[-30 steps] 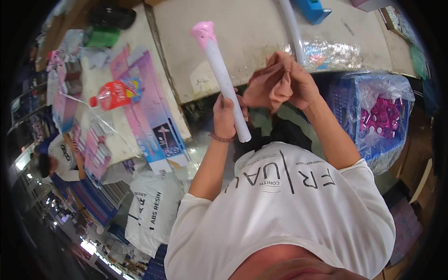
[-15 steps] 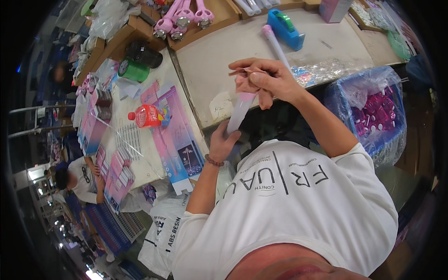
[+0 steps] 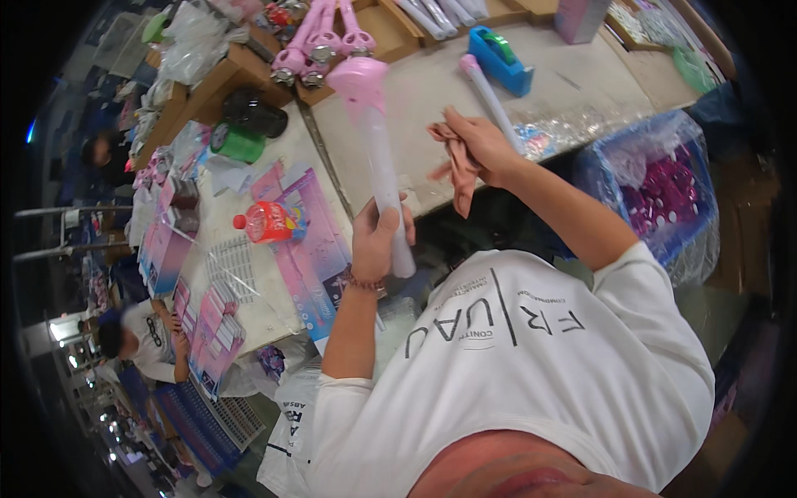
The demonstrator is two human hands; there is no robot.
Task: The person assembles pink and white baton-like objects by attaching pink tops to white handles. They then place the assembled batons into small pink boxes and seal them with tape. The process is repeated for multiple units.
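Note:
My left hand (image 3: 375,238) is wrapped round the lower part of a wand (image 3: 378,145) with a pink head and a translucent white tube. The wand stands tilted, its head over the table toward the far side. A crumpled pinkish-brown cloth (image 3: 459,173) hangs from my right hand (image 3: 484,148), whose fingers are closed on it, apart from the wand. Past that hand lies another white tube with a pink end (image 3: 491,101) on the table, beside a blue tape dispenser (image 3: 501,62).
Several pink wand parts (image 3: 325,41) lie in a cardboard tray at the back. On the left table stand a red-labelled bottle (image 3: 267,222), a green jar (image 3: 237,143) and flat printed boxes (image 3: 320,241). At right, a plastic-lined blue bin (image 3: 599,178) holds magenta pieces. A co-worker (image 3: 149,336) sits far left.
My left hand has swung the wand left and upward, bringing its pink head out of the cloth and into view. My right hand, still holding the cloth, has moved slightly down.

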